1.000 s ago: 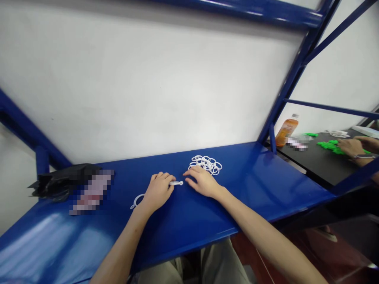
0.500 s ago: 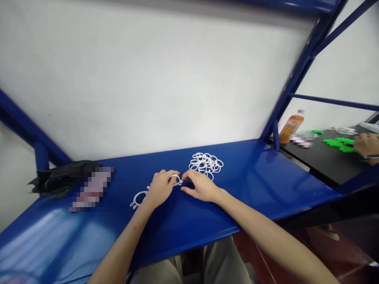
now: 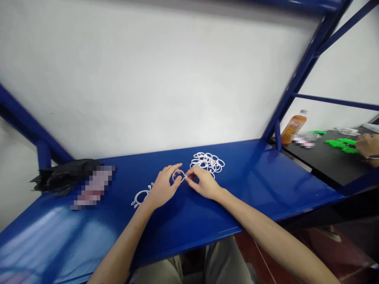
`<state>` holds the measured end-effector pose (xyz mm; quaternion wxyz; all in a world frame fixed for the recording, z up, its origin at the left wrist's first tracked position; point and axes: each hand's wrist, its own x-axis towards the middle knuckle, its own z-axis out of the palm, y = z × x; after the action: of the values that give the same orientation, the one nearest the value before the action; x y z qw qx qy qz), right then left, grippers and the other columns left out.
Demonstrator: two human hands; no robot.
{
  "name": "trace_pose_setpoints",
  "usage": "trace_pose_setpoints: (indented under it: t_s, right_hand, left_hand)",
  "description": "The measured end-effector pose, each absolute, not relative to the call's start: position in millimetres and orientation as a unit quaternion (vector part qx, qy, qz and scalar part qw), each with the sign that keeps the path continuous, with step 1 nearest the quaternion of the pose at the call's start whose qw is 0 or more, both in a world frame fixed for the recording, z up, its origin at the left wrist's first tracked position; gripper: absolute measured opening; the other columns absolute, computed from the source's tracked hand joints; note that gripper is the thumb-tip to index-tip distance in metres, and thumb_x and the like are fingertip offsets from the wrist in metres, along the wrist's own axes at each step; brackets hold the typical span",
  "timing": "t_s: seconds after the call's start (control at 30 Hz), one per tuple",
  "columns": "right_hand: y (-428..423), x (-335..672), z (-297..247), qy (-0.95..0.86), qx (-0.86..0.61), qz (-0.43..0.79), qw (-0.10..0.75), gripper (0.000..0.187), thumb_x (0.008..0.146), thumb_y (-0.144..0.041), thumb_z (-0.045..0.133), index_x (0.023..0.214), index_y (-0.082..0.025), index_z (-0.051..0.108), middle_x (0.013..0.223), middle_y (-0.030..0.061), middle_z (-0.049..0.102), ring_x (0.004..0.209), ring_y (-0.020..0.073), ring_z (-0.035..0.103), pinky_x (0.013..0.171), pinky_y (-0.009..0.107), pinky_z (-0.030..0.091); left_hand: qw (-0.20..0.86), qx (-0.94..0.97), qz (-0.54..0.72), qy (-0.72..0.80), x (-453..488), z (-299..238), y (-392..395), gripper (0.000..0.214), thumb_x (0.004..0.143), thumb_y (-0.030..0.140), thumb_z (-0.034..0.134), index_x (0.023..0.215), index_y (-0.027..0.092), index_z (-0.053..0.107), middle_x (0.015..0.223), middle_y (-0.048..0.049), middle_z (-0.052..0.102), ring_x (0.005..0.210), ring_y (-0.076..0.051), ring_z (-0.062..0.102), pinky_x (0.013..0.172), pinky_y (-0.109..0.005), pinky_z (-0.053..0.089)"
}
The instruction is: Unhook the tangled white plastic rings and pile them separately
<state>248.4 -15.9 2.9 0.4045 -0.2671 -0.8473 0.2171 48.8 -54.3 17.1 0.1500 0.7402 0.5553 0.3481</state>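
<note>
Both my hands meet over the blue table (image 3: pixel 251 189) and pinch one small white plastic ring (image 3: pixel 178 174) between them. My left hand (image 3: pixel 161 189) grips its left side with thumb and fingers, the index stretched out above it. My right hand (image 3: pixel 203 183) pinches its right end. Just behind my right hand lies a heap of several white rings (image 3: pixel 209 162). Another white ring (image 3: pixel 139 197) lies flat on the table left of my left wrist.
A black bag (image 3: pixel 63 177) and a blurred packet (image 3: pixel 90 188) lie at the table's left. Blue frame posts (image 3: pixel 299 79) rise at the right. On a black table beyond stand an orange bottle (image 3: pixel 291 126) and green parts (image 3: pixel 342 144), with another person's hand (image 3: pixel 367 145).
Both hands have lifted the white ring off the table and brought it up between them; my left index finger has straightened. The view shifted slightly.
</note>
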Motion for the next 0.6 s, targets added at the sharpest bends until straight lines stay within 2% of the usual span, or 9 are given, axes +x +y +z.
trace_pose_setpoints:
  t_s: [0.13,0.37,0.43,0.5,0.6]
  right_hand:
    - [-11.2,252.9,5.5,-0.823,-0.284,0.257,0.420,0.006,0.093,-0.026,0.060,0.095,-0.020,0.061,0.086,0.0022,0.067,0.073,0.0145,0.067,0.072,0.029,0.055]
    - [-9.9,253.4,6.5,-0.795,-0.275,0.333,0.426,0.018,0.093,-0.030,0.062,0.107,-0.020,0.064,0.091,0.0031,0.070,0.076,0.0147,0.066,0.074,0.029,0.055]
    - [-9.7,252.5,6.4,-0.793,-0.268,0.345,0.424,0.019,0.094,-0.029,0.060,0.110,-0.021,0.065,0.094,0.0039,0.069,0.079,0.0148,0.065,0.074,0.029,0.054]
    - [-9.5,251.7,5.6,-0.801,-0.261,0.331,0.425,0.019,0.094,-0.027,0.060,0.111,-0.021,0.065,0.099,0.0053,0.068,0.084,0.0154,0.064,0.075,0.029,0.053]
    - [-9.4,249.5,2.4,-0.802,-0.281,0.303,0.432,0.016,0.092,-0.027,0.063,0.107,-0.021,0.066,0.101,0.0055,0.067,0.087,0.0158,0.063,0.076,0.029,0.053]
  left_hand:
    - [0.081,0.790,0.300,0.528,48.7,13.5,-55.0,0.043,0.094,0.042,0.054,0.134,0.027,0.056,0.128,-0.0072,0.062,0.115,-0.024,0.057,0.102,-0.041,0.041]
    - [0.044,0.793,0.270,0.545,50.2,11.3,-53.4,0.036,0.093,0.045,0.057,0.121,0.024,0.063,0.115,-0.0073,0.069,0.108,-0.025,0.060,0.099,-0.043,0.042]
    - [0.102,0.777,0.301,0.544,52.9,14.4,-55.5,0.035,0.094,0.045,0.053,0.122,0.025,0.062,0.115,-0.0061,0.069,0.108,-0.024,0.062,0.098,-0.041,0.045]
    - [0.206,0.744,0.336,0.539,55.6,16.8,-57.3,0.036,0.095,0.045,0.048,0.125,0.025,0.057,0.114,-0.0049,0.071,0.105,-0.022,0.066,0.094,-0.037,0.050]
    - [0.336,0.688,0.371,0.526,58.7,16.7,-57.2,0.037,0.096,0.050,0.044,0.119,0.022,0.054,0.104,-0.0045,0.074,0.095,-0.020,0.071,0.086,-0.035,0.055]
